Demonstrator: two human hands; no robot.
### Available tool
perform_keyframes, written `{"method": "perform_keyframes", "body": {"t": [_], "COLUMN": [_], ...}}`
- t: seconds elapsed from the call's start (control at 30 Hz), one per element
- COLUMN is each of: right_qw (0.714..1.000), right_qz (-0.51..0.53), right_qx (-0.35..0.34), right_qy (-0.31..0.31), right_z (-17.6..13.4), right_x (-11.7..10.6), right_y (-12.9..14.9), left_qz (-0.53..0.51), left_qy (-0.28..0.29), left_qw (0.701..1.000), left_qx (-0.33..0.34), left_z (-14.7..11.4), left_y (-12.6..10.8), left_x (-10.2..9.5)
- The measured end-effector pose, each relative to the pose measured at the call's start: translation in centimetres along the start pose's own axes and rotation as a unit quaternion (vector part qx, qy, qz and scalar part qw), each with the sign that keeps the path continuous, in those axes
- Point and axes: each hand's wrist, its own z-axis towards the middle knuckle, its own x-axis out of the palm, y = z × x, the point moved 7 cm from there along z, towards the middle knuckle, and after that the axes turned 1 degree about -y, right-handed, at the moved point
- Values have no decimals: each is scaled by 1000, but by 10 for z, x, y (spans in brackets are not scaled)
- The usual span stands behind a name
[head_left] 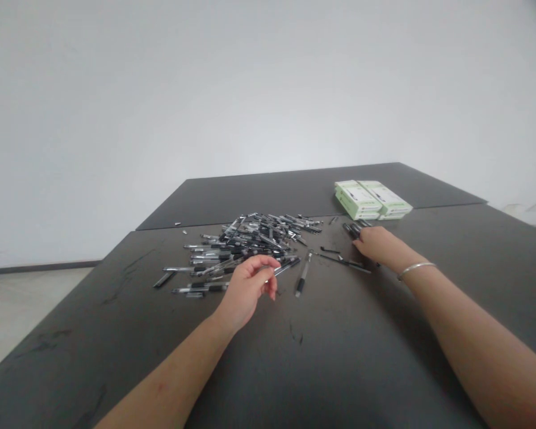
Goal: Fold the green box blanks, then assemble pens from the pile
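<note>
My left hand (250, 287) is over the near edge of a pile of black-and-clear pens (250, 241). Its thumb and forefinger come together in a pinch, the other fingers curled; what they hold, if anything, is unclear against the pens behind. One clear pen (288, 265) shows right beside its fingertips. Farther right, my right hand (377, 244) has its fingers closed down around a few dark pens (352, 230) near the table surface, partly hidden by the hand. A single pen (304, 274) with a black grip lies between the hands.
Green and white boxes (373, 199) are stacked behind my right hand. Thin black pieces (343, 262) lie left of that hand. The dark table (330, 363) has a seam behind the pile. A pale wall (259, 89) stands behind it.
</note>
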Motion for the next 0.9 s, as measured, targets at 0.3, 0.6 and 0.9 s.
{"method": "perform_keyframes", "body": {"t": [0.3,0.6,0.9], "right_qw": [999,987,983], "right_qz": [11,133,107], "right_qx": [35,-86,-146], "right_qy": [-16,-28,-3], "right_z": [-7,-31,-36], "right_x": [-7,-42,-27], "right_y": [-2,45,71], "left_qz": [3,16,30], "left_qy": [-17,-35,-34], "left_qw": [1000,999,999], "left_qx": [10,21,23], "left_z": [1,4,6], "left_y": [-2,-1,0], "left_x": [-4,-10,-13]}}
